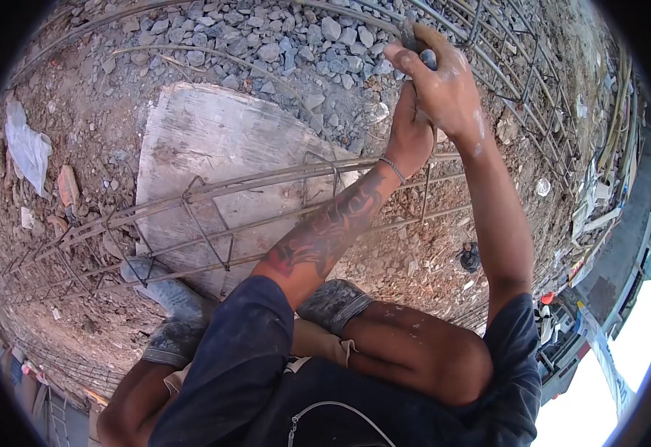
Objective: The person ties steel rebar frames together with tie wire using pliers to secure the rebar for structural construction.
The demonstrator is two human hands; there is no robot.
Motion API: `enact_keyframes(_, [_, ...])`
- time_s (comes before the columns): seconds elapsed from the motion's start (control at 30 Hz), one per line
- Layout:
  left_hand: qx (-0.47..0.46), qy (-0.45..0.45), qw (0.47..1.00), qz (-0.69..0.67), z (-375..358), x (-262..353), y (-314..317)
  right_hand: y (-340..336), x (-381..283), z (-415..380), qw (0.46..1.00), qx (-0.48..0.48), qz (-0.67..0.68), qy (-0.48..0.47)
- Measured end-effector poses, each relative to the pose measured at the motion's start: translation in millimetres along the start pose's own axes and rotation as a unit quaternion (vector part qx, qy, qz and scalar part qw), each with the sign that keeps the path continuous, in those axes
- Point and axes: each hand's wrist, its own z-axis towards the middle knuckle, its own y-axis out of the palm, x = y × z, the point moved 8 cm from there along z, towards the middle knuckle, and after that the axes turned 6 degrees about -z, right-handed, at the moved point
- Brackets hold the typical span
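My right hand (448,86) is closed around a grey metal tool (409,36) at the top, right of centre. A rounded grey end pokes out between thumb and fingers; the rest is hidden, so its kind does not show. Just below, touching it, my left hand (413,138) is closed, with a bracelet at the wrist. What its fingers hold is hidden. Beneath my left forearm runs a long rebar cage (266,188), its thin bars joined by bent stirrups.
A pale worn board (214,141) lies on the dirt under the cage. Grey gravel (281,45) is heaped beyond it. More rebar cages (523,82) stretch along the upper right. A plastic bag (27,147) and a brick piece (67,185) lie at left. My legs are folded close by.
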Motion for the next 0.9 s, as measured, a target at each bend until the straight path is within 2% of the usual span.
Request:
enact_keyframes(0.07, [-0.012,-0.172,0.978,-0.114,-14,-23,0,0,15,3,0.992,-0.008,-0.062,0.11])
enact_keyframes(0.1, [-0.011,-0.171,0.978,-0.116,-14,-23,-7,-1,36,5,0.991,0.069,-0.094,0.063])
enact_keyframes(0.17, [-0.146,-0.195,0.957,-0.156,-15,-20,2,-10,41,2,0.993,0.067,-0.047,0.083])
enact_keyframes(0.2, [-0.147,-0.199,0.956,-0.156,-16,-20,3,-12,46,-4,0.992,0.064,0.001,0.107])
enact_keyframes(0.23, [-0.19,-0.14,0.971,-0.025,-10,-2,9,-14,36,-11,0.988,0.069,0.085,0.112])
enact_keyframes(0.27, [-0.229,-0.073,0.965,0.107,-6,11,16,-16,32,-20,0.987,0.072,0.085,0.112])
enact_keyframes(0.3, [-0.21,-0.013,0.962,0.174,3,-5,21,-18,24,-27,0.99,0.077,0.085,0.078])
enact_keyframes(0.33, [-0.213,-0.009,0.961,0.174,0,-11,27,-21,17,-32,0.992,0.082,0.084,0.044])
enact_keyframes(0.4, [-0.214,-0.073,0.969,0.098,-13,-20,34,-34,13,-46,0.988,0.095,0.116,0.032])
enact_keyframes(0.47, [-0.199,-0.08,0.974,0.074,-27,-1,37,-39,-3,-67,0.992,0.066,0.11,-0.001])
enact_keyframes(0.53, [-0.21,-0.041,0.974,0.068,-37,17,45,-51,-18,-89,0.991,0.064,0.108,-0.051])
enact_keyframes(0.57, [-0.196,0.011,0.978,0.075,-39,34,47,-55,-18,-108,0.99,0.087,0.087,-0.074])
enact_keyframes(0.6, [-0.193,0.015,0.978,0.073,-44,37,45,-54,-14,-128,0.987,0.105,0.07,-0.102])
enact_keyframes(0.67, [-0.29,0.039,0.951,0.099,-62,29,45,-48,-15,-174,0.984,0.062,0.087,-0.141])
enact_keyframes(0.7, [-0.274,0.114,0.944,0.147,-69,30,46,-55,-31,-180,0.984,0.06,0.089,-0.142])
enact_keyframes(0.77, [-0.27,0.125,0.942,0.157,-67,32,51,-69,-51,-172,0.993,-0.049,0.108,0.016])
enact_keyframes(0.8, [-0.268,0.137,0.939,0.168,-68,32,54,-78,-38,-179,0.947,-0.185,0.219,0.147])
enact_keyframes(0.87, [-0.281,0.116,0.937,0.174,-69,25,57,-105,-25,-178,0.899,-0.137,0.296,0.292])
enact_keyframes(0.9, [-0.275,0.113,0.939,0.171,-70,24,56,-108,-32,-167,0.898,-0.128,0.298,0.298])
